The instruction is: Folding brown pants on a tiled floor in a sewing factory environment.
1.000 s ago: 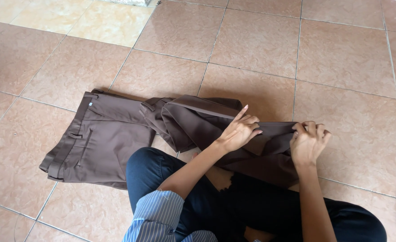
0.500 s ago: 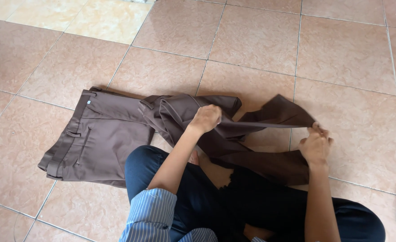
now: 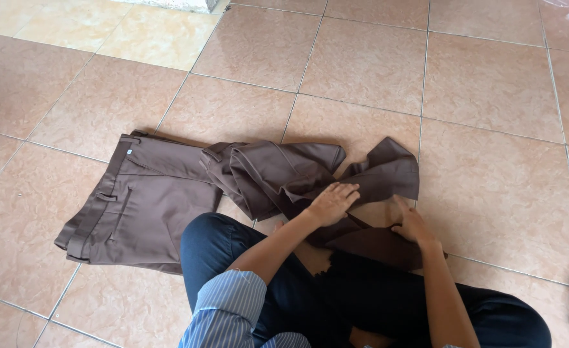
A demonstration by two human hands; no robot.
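Head view looks down on brown cloth trousers (image 3: 149,200) spread on the peach tiled floor (image 3: 490,129), waistband end flat, legs bunched and folded over (creased in the middle). Left hand (image 3: 333,202) presses flat on the folds, its grip loose; right hand (image 3: 412,225) pinches a leg edge. Dark-blue-clad knees (image 3: 233,258) crowd the near side.

The person wears dark navy trousers (image 3: 336,290) and a blue-and-white pinstriped shirt, its sleeve (image 3: 223,309) ending above the bare forearm.
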